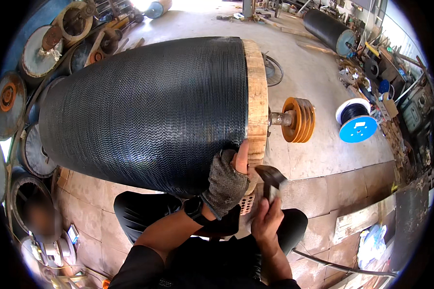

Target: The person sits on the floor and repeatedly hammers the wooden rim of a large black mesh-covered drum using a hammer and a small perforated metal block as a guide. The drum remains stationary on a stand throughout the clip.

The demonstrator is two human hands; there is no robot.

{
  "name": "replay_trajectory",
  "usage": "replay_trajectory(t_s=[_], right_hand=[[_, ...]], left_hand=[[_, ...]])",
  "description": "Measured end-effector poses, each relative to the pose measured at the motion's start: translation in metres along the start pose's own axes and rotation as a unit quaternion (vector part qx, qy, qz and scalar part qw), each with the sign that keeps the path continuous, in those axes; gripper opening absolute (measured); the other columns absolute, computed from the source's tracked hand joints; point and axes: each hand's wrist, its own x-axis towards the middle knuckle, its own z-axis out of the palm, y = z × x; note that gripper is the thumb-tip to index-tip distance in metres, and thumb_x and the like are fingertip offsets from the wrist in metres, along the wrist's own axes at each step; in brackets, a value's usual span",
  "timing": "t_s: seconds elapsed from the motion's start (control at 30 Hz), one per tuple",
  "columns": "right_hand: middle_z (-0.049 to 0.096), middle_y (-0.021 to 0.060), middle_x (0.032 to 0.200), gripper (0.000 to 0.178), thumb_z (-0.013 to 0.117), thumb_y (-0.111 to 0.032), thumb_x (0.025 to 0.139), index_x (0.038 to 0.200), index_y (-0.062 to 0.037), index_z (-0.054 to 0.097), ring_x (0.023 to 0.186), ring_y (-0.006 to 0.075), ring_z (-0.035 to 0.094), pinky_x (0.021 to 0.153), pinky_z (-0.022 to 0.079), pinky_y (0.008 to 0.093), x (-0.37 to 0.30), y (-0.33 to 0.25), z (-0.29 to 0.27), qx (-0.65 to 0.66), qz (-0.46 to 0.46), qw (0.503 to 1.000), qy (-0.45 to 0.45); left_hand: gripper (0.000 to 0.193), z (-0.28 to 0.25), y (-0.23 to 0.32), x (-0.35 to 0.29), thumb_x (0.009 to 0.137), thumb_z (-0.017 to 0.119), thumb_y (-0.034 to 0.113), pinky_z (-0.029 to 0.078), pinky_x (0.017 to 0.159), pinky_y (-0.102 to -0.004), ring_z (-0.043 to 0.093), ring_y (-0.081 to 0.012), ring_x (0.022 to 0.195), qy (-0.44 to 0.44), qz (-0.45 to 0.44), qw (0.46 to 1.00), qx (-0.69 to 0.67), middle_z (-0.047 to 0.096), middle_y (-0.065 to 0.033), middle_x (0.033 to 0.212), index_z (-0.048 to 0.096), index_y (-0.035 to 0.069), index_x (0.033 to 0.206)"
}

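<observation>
A big roller [144, 111] wound closely with black ridged cord lies across the space before me. Its right end is a pale wooden rim [256, 96]. My left hand [228, 185], in a grey glove that leaves the fingertips bare, rests at the lower right edge of the winding. One finger lies stretched along the wood while the others curl in; whatever they pinch is hidden. In my right hand [267, 219] is a hammer [271, 177], gripped by its handle. The hammer's head, slightly blurred, is just right of my left fingertips, by the rim.
From the roller's end juts a shaft with an orange grooved pulley [299, 120]. A blue-and-white spool of black cord [358, 121] stands on the floor to the right. Discs and drums [41, 50] crowd the left side; another black roller [328, 31] lies far right, near scrap timber.
</observation>
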Motion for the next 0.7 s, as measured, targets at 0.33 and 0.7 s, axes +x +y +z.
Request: replay_trajectory(t_s=[0.33,0.7], right_hand=[[0.049,0.0183,0.059,0.024,0.050,-0.020,0.102,0.095,0.0029,0.051,0.049,0.0292,0.052,0.046,0.039,0.0381,-0.009,0.005,0.004,0.111,-0.052,0.990,0.069],[0.052,0.0046,0.060,0.024,0.043,-0.020,0.102,0.087,-0.0025,0.050,0.050,0.0170,0.047,0.047,0.037,0.0283,-0.017,0.019,0.014,0.155,-0.097,0.979,0.087]], left_hand=[[0.066,-0.050,0.002,-0.062,0.079,0.072,0.011,0.049,0.090,-0.0446,0.061,-0.0318,0.103,-0.028,0.030,0.998,-0.047,0.061,-0.0170,0.115,0.048,-0.004,0.139],[0.033,-0.009,-0.028,-0.182,0.093,0.060,0.025,0.051,0.090,-0.0427,0.063,-0.0308,0.105,-0.434,0.032,0.900,0.007,0.067,-0.0155,0.109,0.067,0.001,0.115]])
